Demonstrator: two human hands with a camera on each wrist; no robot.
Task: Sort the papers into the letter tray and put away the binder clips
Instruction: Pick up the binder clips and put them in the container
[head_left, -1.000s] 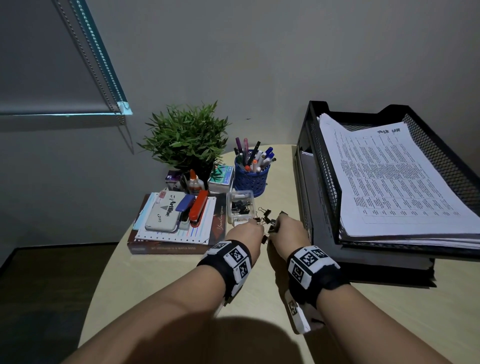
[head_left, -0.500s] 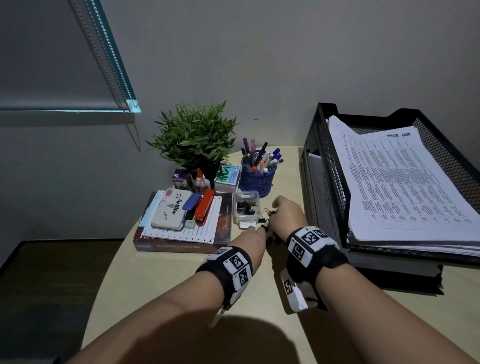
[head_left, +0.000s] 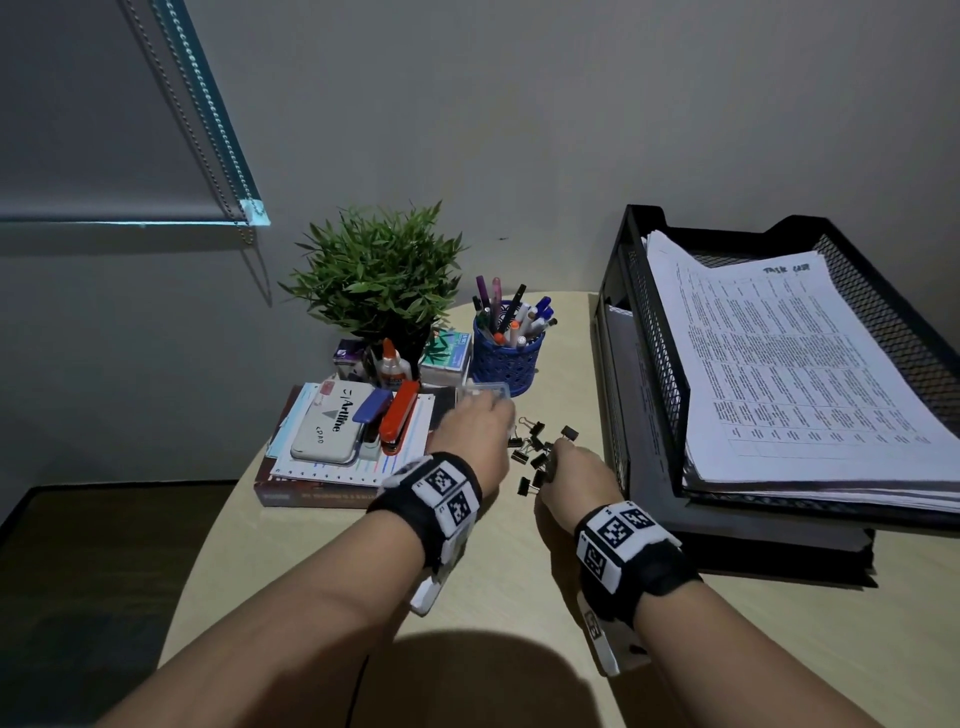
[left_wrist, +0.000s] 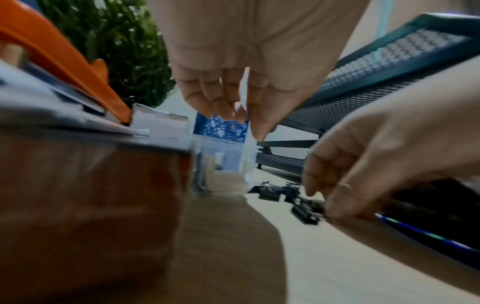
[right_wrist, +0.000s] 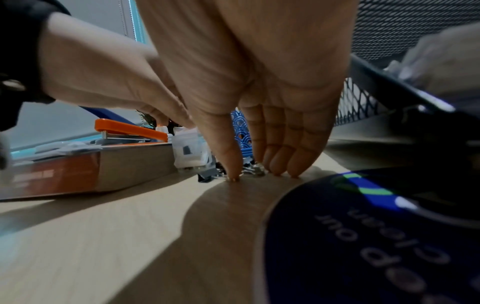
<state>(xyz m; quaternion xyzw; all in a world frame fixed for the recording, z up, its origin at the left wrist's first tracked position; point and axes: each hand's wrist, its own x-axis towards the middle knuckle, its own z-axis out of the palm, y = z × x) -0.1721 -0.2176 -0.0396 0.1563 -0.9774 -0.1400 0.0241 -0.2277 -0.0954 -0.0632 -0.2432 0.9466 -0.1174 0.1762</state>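
Observation:
Several black binder clips (head_left: 535, 447) lie scattered on the pale table (head_left: 519, 582) between a small clear box (head_left: 488, 388) and the black mesh letter tray (head_left: 652, 364). A thick pile of printed papers (head_left: 795, 374) lies in the tray's top tier. My left hand (head_left: 478, 431) hangs over the clear box (left_wrist: 223, 162), fingers and thumb bunched downward (left_wrist: 241, 121) with nothing seen between them. My right hand (head_left: 561, 462) is down on the table, thumb and fingers (right_wrist: 246, 170) closed round binder clips (right_wrist: 253, 167).
Left of the box, a book stack carries an orange stapler (head_left: 397, 415) and a stamp pad (head_left: 332, 426). Behind stand a potted plant (head_left: 374, 275) and a blue pen cup (head_left: 506, 358). A dark printed mat (right_wrist: 376, 236) lies by my right wrist.
My left hand has moved forward from the clip pile to above the clear box. My right hand has drawn back a little, onto the nearer clips.

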